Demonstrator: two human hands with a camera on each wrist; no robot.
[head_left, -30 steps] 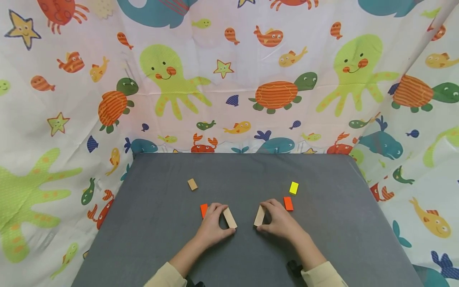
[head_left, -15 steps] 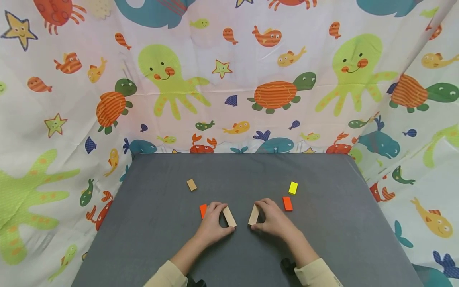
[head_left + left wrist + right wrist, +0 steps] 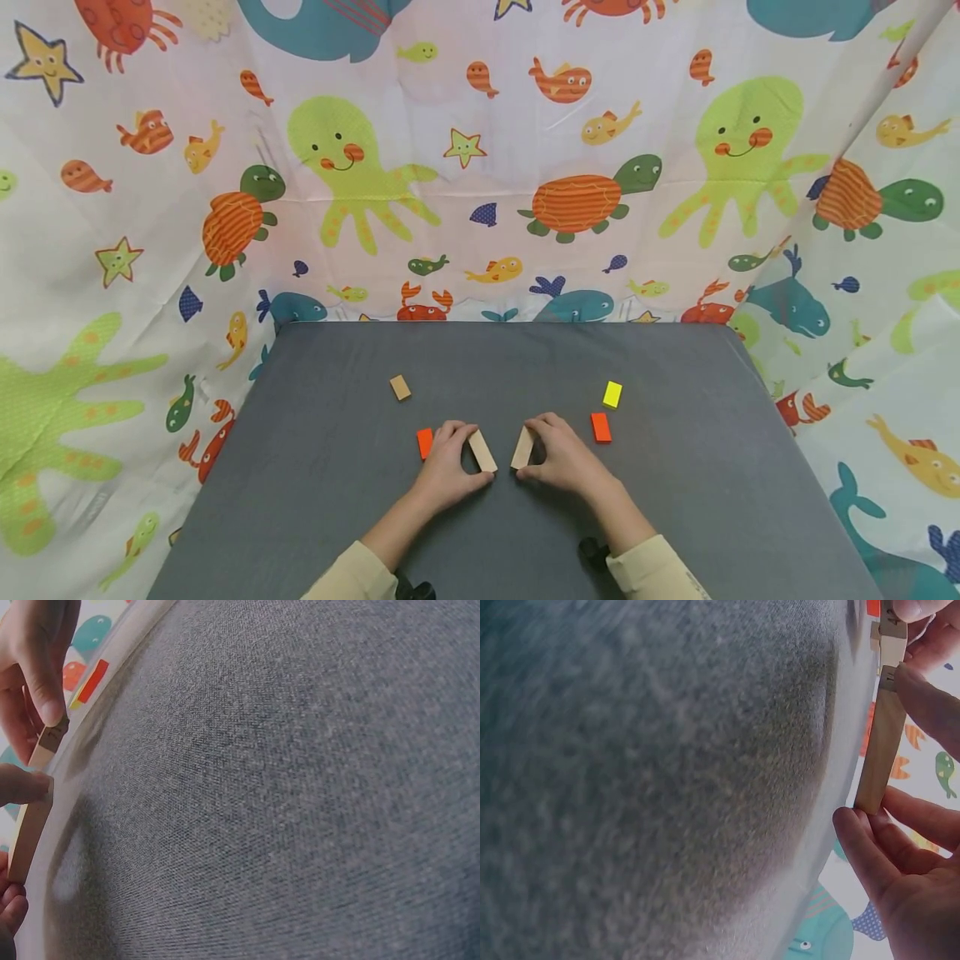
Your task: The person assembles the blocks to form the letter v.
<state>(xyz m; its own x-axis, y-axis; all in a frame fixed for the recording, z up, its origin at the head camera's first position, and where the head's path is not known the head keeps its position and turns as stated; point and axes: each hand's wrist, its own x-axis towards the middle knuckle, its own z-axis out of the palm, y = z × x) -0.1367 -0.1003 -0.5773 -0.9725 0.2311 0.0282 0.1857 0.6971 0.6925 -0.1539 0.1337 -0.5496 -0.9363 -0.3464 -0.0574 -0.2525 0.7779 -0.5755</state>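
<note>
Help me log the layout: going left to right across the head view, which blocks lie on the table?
Small tan block → left orange block → left wood block → right wood block → right orange block, with the yellow block just above it.

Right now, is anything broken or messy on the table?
Nothing looks broken or spilled. The left hand and right hand each pinch a plain wooden block, tilted toward each other. Small blocks lie scattered on the grey table.

A grey surface (image 3: 675, 500) fills the lower middle of the frame. On it lie a small wooden block (image 3: 401, 387) left of centre, an orange block (image 3: 424, 442) below it, and, at right, a yellow block (image 3: 612, 394) just above another orange block (image 3: 601, 427). A sea-creature curtain (image 3: 480, 150) hangs behind.
</note>
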